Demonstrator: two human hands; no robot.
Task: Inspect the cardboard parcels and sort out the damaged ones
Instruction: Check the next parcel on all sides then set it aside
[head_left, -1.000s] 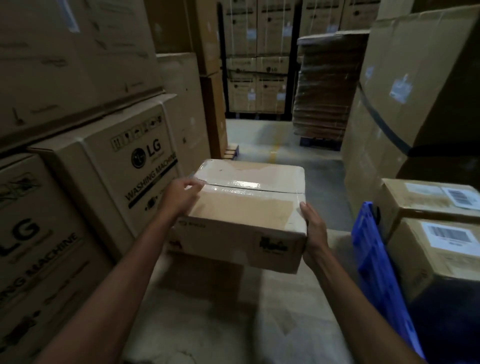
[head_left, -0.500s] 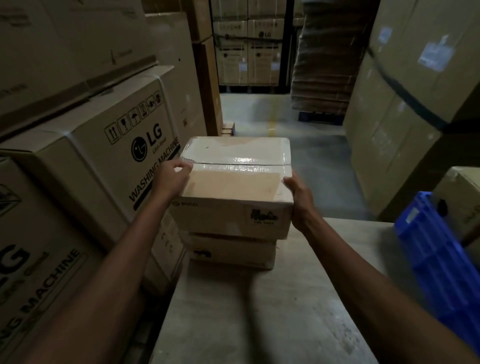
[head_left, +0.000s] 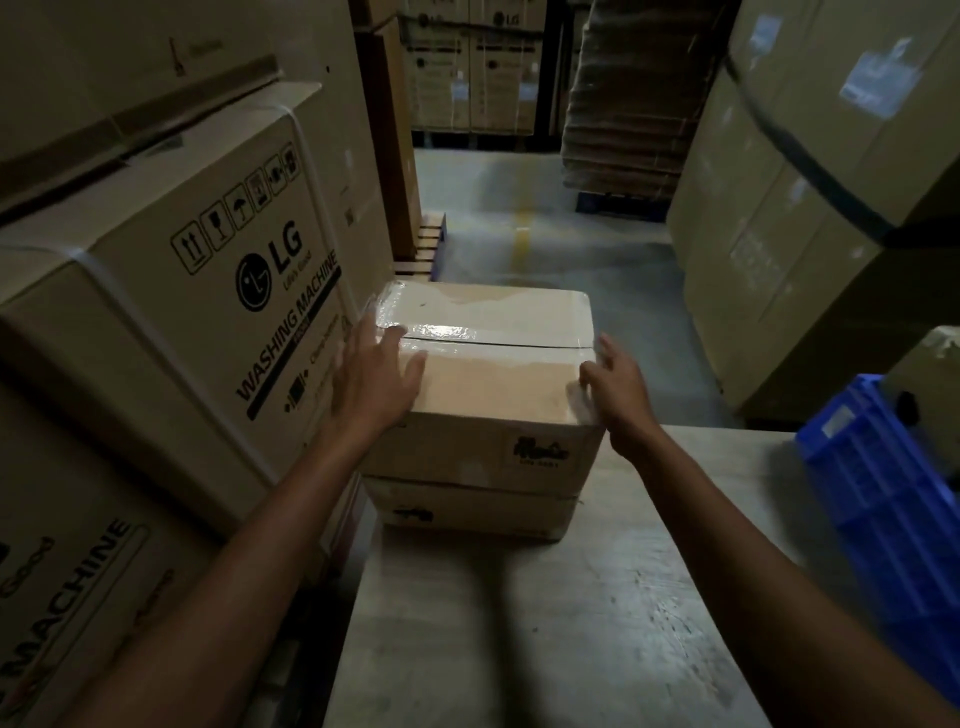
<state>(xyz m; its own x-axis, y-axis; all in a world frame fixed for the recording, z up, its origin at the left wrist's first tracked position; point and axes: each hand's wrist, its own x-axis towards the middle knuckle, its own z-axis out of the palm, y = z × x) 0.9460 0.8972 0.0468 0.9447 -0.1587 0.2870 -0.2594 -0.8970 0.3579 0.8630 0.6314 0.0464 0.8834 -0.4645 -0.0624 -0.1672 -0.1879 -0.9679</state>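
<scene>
Two bare arms are seen reaching forward from the near edge toward a stack of two cardboard boxes.

The left hand (head_left: 371, 374) is held open, with its fingers straight and spread. It is laid over the near left corner of the upper box (head_left: 493, 374), with the thumb across the top face. The right hand (head_left: 618, 387) is also open, with its fingers loosely extended and nothing gripped. Its thumb and fingertips are placed at the near right corner of the same box. Both hands are slightly blurred, so it cannot be told how firmly they are pressed.

The upper box is set squarely on the lower box (head_left: 467, 506). Both are stood at the far left of a pale table (head_left: 545, 623). A strip of glossy clear tape (head_left: 447, 332) is run along the top seam. A small dark logo (head_left: 540, 451) is printed on the near face, but it cannot be read.

A large carton (head_left: 208, 312) is stacked at the left, just beside the boxes. It is marked "LG" and "WASHING MACHINE", with a row of handling symbols above. On a nearer carton (head_left: 67, 597), "MACHINE" can be read.

A blue crate (head_left: 883, 493) is seen at the right. An "LG" mark is carried by the distant cartons (head_left: 467, 67).
</scene>
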